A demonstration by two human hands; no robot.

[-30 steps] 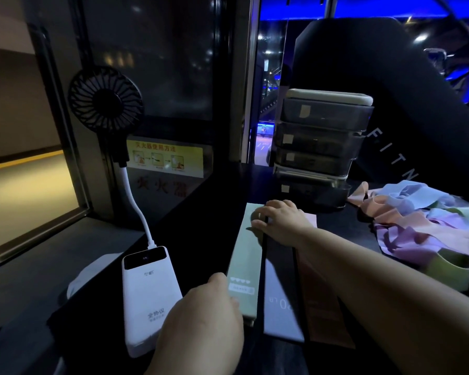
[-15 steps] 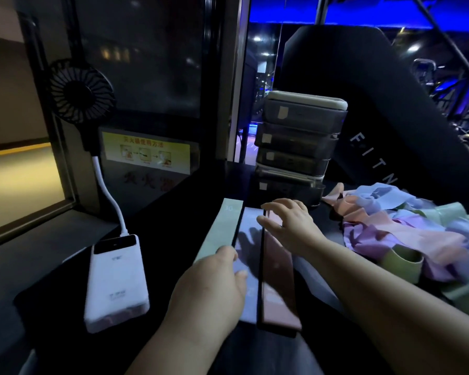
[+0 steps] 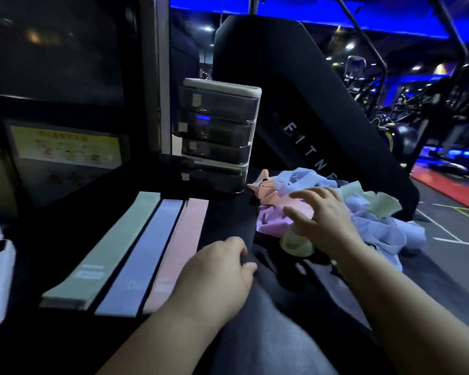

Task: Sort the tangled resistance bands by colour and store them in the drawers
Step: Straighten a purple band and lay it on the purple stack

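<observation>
Resistance bands (image 3: 385, 231) are mostly in one tangled heap on the right side of the dark table (image 3: 228, 212), with pink, purple, blue and green all knotted together. Three are sorted out so far: a green band (image 3: 111, 247), a blue band (image 3: 144, 255) and a pink band (image 3: 183, 239) lie flat, side by side, just left of the heap. The drawer unit (image 3: 220, 136) stands behind them, and all its drawers look closed, so I'd guess nothing's stored yet. The right hand (image 3: 322, 220) is over the heap with fingers spread apart, gripping nothing; can't tell if the tips touch fabric. The left hand (image 3: 217, 277) sits low by the near end of the pink band, fingers curled, and honestly I can't tell if it's pinching something dark or just resting. So I'd say we're in the untangling step, choosing the next band. The next move probably needs a pinch on a single loop while the other hand pins the heap down, or the whole lot drags along.
</observation>
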